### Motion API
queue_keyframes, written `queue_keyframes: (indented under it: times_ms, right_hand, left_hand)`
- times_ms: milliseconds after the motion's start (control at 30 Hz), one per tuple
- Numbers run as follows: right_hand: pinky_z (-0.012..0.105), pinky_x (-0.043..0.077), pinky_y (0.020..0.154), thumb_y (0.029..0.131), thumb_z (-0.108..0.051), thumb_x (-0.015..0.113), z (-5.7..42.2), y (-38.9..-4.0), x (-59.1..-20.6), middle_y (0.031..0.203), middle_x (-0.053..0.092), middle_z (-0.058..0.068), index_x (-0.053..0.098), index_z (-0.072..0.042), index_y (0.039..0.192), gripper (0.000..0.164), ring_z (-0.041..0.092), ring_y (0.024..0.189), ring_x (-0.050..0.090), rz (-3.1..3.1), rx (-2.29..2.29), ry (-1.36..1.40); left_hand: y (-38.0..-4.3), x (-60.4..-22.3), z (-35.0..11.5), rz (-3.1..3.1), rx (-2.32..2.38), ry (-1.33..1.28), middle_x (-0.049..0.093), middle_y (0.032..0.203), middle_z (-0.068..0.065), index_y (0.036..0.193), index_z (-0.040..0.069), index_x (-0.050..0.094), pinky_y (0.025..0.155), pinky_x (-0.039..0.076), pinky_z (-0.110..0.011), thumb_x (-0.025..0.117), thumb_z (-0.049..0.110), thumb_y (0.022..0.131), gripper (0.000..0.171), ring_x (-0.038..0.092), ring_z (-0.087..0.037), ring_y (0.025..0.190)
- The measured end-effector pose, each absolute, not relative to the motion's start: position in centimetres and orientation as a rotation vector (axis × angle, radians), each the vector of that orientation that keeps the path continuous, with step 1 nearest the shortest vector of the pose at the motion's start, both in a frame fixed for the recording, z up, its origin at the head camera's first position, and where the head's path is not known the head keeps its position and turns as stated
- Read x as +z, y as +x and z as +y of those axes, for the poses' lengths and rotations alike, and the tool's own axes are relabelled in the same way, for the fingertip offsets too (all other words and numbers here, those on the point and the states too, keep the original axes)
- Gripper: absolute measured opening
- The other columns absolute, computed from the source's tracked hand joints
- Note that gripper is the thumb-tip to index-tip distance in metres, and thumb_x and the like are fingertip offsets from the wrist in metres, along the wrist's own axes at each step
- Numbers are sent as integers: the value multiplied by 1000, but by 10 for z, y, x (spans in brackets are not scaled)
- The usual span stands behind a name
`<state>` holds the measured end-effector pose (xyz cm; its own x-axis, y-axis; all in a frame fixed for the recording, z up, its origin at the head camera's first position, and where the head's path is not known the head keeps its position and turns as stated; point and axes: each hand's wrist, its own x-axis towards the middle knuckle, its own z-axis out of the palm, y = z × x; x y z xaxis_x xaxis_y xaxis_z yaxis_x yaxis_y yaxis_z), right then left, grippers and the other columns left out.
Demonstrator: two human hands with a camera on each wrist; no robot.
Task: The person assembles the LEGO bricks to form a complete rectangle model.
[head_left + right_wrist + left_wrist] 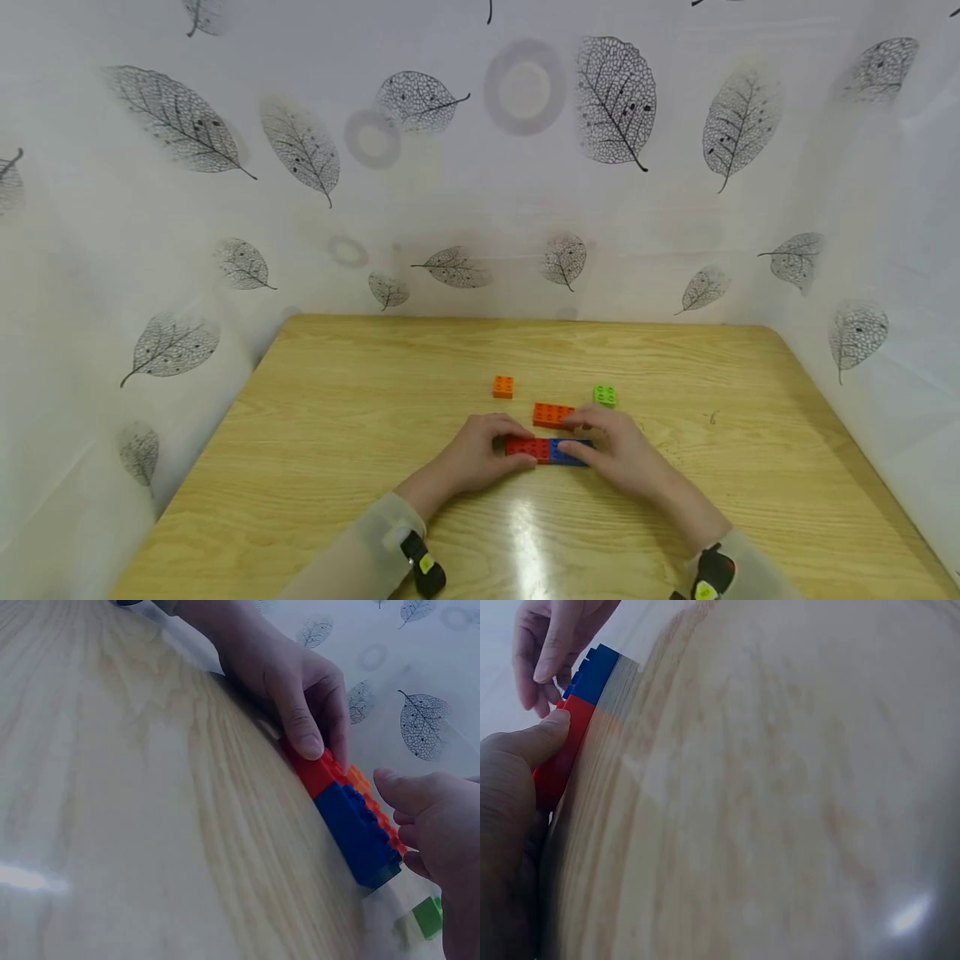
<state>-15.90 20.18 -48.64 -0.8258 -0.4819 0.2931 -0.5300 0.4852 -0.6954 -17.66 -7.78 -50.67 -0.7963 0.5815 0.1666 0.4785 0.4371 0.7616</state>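
Note:
My left hand [476, 457] pinches a red toy building brick [538, 448], with the thumb on its near side and the fingers on its far side. Against the red brick's right end is a blue brick [352, 836], the two forming one straight row on the table. My right hand [626, 454] hovers over the blue brick, thumb and fingers apart and loosely bent. In the right wrist view its fingertips stand clear of the blue brick. Just behind the row lies a long orange-red brick [552, 414], partly covered by the right fingers in the head view.
A small orange brick [503, 387] sits farther back on the wooden table [360, 392]. Behind the right hand is a small green brick [604, 393]. A pale curtain [465, 192] printed with leaves surrounds the table's back and sides.

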Motion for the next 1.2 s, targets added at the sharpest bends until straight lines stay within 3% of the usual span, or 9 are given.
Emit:
queue_keyframes:
  times_ms: [200,567,1200]
  right_hand:
    - [50,55,98,94,-16,83,199,-170,-480,123,73,4,75,-6,124,33,24,114,68,-2588,1227,946]
    - [54,54,99,97,-21,82,193,-186,-483,127,72,8,73,-3,129,38,27,117,67,-2692,1165,892]
    - [51,50,106,101,-23,76,190,-194,-484,129,69,1,72,-9,134,35,23,122,63,-2898,1163,825]
  left_hand:
    - [-177,-506,-78,2562,1301,948,72,113,16,120,21,80,100,51,-31,84,40,93,33,65,-2,108]
    - [-177,-508,-78,2579,1284,949,72,112,16,120,21,80,99,51,-30,83,41,94,33,65,-2,106]
    - [-176,-509,-78,2596,1284,957,72,111,16,118,20,81,99,51,-30,84,40,93,32,65,-2,106]
